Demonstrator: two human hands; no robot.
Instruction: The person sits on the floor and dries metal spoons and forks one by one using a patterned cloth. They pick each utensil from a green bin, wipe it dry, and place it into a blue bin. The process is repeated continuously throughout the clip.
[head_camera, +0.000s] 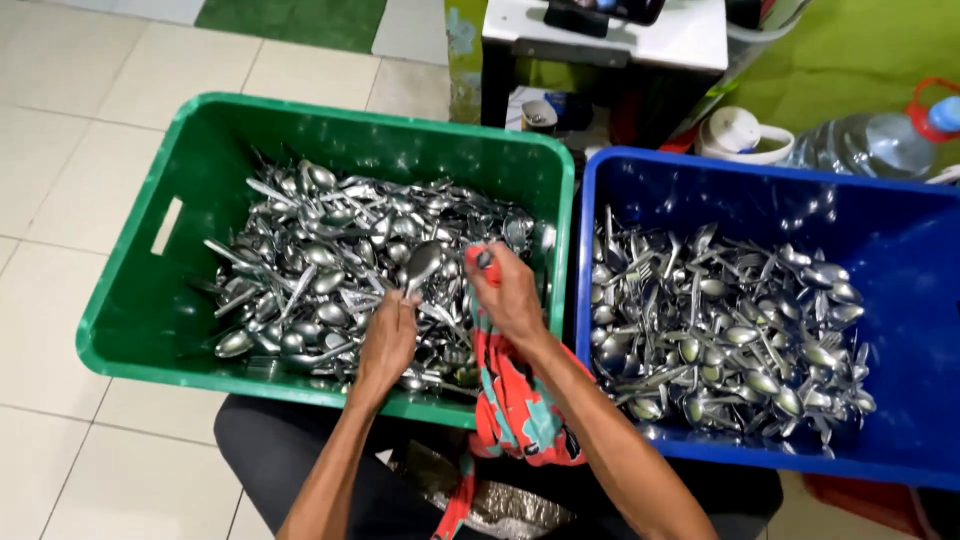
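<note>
My left hand (388, 338) holds a steel spoon (422, 264) by its handle, bowl up, over the green crate (140, 300). My right hand (508, 292) grips a red patterned cloth (520, 400) close to the spoon; the cloth hangs down over the crate's near rim onto my lap. The green crate holds a heap of several steel spoons and forks (320, 260). To the right, touching it, the blue crate (900, 250) holds another pile of steel cutlery (730, 330).
Both crates stand on a pale tiled floor (70, 150). Behind them are a small white-topped table (640, 40), a white lidded jug (745, 135) and a large clear water bottle (870, 145). My dark trousers (270, 450) show below the crates.
</note>
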